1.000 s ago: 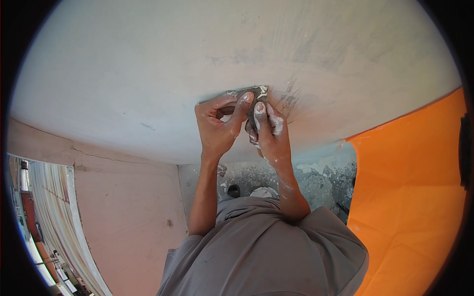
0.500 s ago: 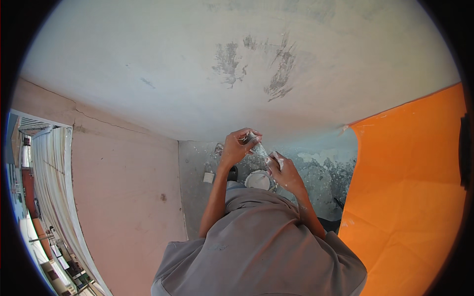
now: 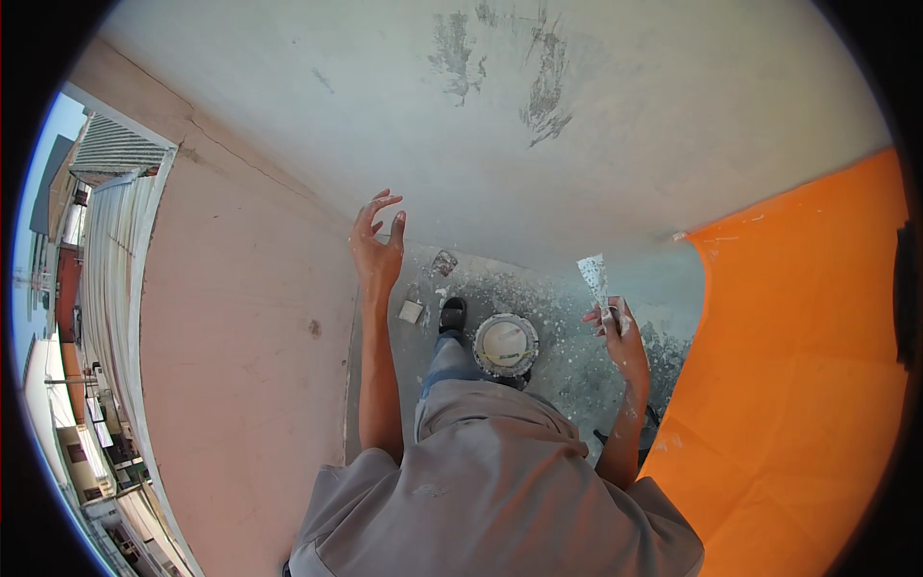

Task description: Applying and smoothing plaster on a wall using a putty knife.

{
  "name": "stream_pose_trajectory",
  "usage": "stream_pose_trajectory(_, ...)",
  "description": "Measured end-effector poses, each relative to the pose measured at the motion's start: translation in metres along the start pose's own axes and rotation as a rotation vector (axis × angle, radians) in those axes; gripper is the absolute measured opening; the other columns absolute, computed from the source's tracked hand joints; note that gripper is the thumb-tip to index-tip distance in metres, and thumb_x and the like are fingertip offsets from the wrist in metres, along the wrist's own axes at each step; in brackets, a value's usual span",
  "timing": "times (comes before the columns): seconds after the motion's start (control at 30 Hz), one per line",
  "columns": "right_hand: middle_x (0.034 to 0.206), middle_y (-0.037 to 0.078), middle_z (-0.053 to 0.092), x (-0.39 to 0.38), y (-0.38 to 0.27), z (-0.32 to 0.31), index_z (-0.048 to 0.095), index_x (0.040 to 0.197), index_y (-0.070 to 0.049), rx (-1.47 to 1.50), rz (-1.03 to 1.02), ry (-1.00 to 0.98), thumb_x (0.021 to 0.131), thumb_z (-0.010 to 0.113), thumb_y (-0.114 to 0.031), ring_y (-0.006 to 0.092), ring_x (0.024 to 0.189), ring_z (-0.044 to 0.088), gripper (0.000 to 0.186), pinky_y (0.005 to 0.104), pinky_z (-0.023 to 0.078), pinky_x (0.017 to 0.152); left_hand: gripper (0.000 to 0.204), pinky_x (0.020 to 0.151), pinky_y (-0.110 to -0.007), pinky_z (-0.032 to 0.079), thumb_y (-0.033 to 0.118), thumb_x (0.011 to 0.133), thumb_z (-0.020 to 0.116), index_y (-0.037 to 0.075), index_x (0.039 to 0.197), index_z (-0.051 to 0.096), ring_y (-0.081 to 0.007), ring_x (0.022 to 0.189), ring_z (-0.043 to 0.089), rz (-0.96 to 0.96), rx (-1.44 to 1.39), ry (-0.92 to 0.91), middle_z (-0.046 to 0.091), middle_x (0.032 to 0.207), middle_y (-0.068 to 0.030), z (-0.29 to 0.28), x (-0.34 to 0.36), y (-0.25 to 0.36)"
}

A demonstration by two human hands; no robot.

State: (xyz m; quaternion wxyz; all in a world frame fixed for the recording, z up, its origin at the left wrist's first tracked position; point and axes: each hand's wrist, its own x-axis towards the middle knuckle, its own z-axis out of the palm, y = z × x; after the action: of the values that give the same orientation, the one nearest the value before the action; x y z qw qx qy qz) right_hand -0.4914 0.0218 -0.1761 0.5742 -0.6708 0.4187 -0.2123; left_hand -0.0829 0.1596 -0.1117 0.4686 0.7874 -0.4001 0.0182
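A round bucket (image 3: 479, 348) is set on the spattered floor (image 3: 562, 370), and its rim is crusted with pale material. It is partly filled with a whitish paste (image 3: 501, 340), in which a small greenish streak is seen; what the streak is cannot be told. To the right of the bucket and slightly beyond it, a putty knife (image 3: 593, 277) is held up by the right hand (image 3: 624, 339). The fingers of that hand are clamped around the handle, and the blade, coated with pale flecks, is pointed away from the body. To the left of the bucket and farther beyond it, the left hand (image 3: 377, 252) is raised, with thumb and fingers curved and held apart.

On the floor to the left of the bucket, a pale squarish block (image 3: 411, 312) is seen, and a dark speckled piece (image 3: 444, 263) lies beyond that. A dark shoe (image 3: 453, 314) is placed just left of the bucket. Beyond the bucket, the pale wall (image 3: 385, 106) is marked by grey patches (image 3: 547, 91); well to its right, an orange sheet (image 3: 784, 365) is seen.
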Motion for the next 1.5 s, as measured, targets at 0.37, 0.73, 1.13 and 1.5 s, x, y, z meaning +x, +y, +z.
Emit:
stream_pose_trajectory(0.37,0.071,0.003,0.059,0.077,-0.202,0.037,0.058,0.099,0.000,-0.268,-0.293,0.218,0.108,0.052,-0.022,0.0083,0.059,0.049,0.025,0.0270,0.043,0.058,0.019,0.083,-0.037,0.057,0.007,0.099,0.064,0.008,0.116,0.071,-0.0245,0.103,0.071,0.002,-0.236,-0.559,0.073,0.119,-0.0082,-0.036,0.036,-0.024)
stream_pose_trajectory(0.73,0.068,0.002,0.059,0.183,-0.285,0.143,0.056,0.096,-0.004,0.156,-0.333,0.485,0.110,0.045,-0.028,0.0068,0.053,0.050,0.030,0.0268,0.043,0.050,0.021,0.078,-0.034,0.056,0.014,0.105,0.057,0.007,0.119,0.071,-0.0196,0.093,0.071,0.246,-0.551,-0.619,0.075,0.111,-0.0081,-0.018,0.155,0.049)
stream_pose_trajectory(1.13,0.066,-0.002,0.050,0.201,-0.293,0.175,0.057,0.099,-0.005,0.430,-0.273,0.372,0.111,0.046,-0.032,0.0043,0.050,0.043,0.032,0.0239,0.036,0.044,0.030,0.060,-0.027,0.054,0.026,0.098,0.071,0.000,0.112,0.071,-0.0132,0.069,0.070,0.090,-0.620,-0.228,0.077,0.088,-0.0125,0.011,0.201,0.151)
stream_pose_trajectory(1.5,0.069,0.000,0.056,0.196,-0.285,0.143,0.058,0.111,-0.002,0.412,-0.387,0.074,0.112,0.043,-0.032,0.0072,0.055,0.050,0.034,0.0267,0.042,0.050,0.026,0.059,-0.024,0.050,0.016,0.093,0.078,-0.007,0.098,0.066,-0.0076,0.065,0.063,-0.163,-0.867,-0.232,0.072,0.076,-0.0064,0.046,0.189,0.154)
